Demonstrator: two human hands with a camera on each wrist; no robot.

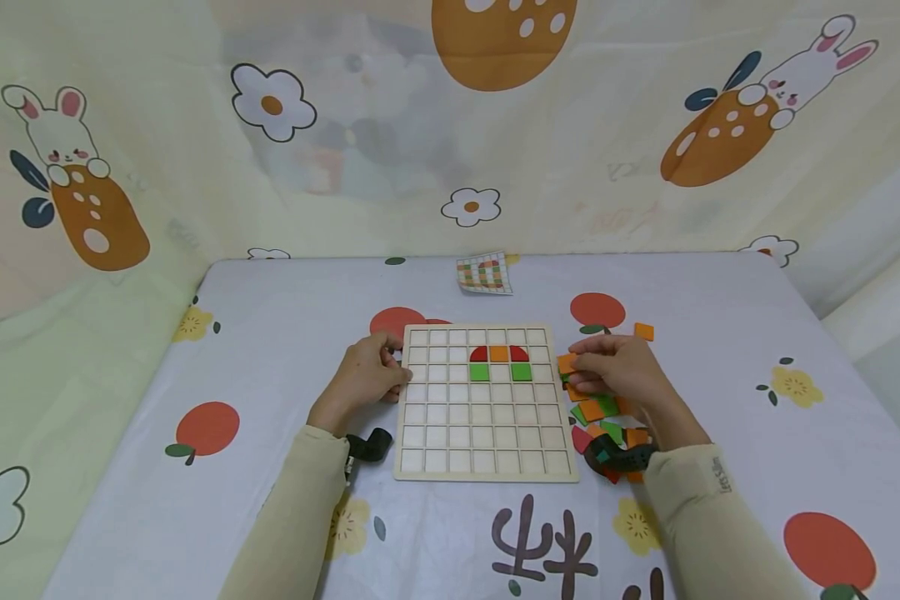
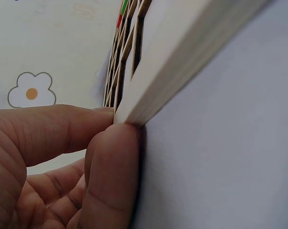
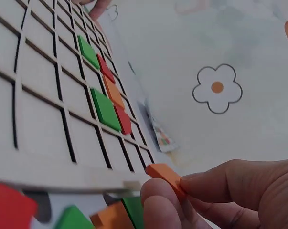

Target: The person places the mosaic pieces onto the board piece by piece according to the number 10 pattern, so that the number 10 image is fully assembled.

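A pale wooden grid board (image 1: 487, 437) lies on the table. Two red rounded tiles (image 1: 479, 354) with an orange square (image 1: 498, 354) between them sit in its second row, and two green squares (image 1: 479, 372) lie below the red ones. At the board's left edge, my left hand (image 1: 365, 372) pinches the frame between thumb (image 2: 112, 167) and finger. Just off the right edge, my right hand (image 1: 621, 371) holds an orange square tile (image 3: 165, 179) between thumb and fingertips, above a pile of loose tiles (image 1: 592, 410).
A printed pattern card (image 1: 484, 274) stands behind the board. One loose orange tile (image 1: 644, 332) lies apart, beyond my right hand. The tile pile runs along the board's right side, partly under my right wrist. A patterned cloth (image 1: 390, 167) hangs at the back.
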